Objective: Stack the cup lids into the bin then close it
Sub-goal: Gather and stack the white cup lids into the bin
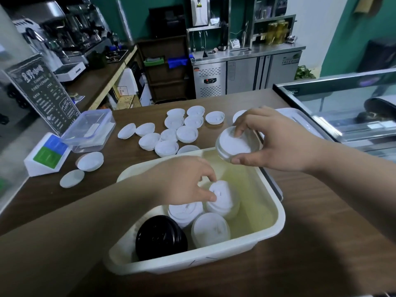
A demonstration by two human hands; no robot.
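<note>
two bare hands, sleeveless forearms

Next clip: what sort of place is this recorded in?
Most likely a café or drinks shop, seen from the service counter. An espresso machine stands on the back bar, a menu board leans at the left, and loose white cup lids cover the wooden counter.

A dark menu board [41,93] is standing at the bench's left edge, showing Chinese characters too small to read. The steel refrigerated cabinet [282,69] is displaying "FREEZING".
</note>
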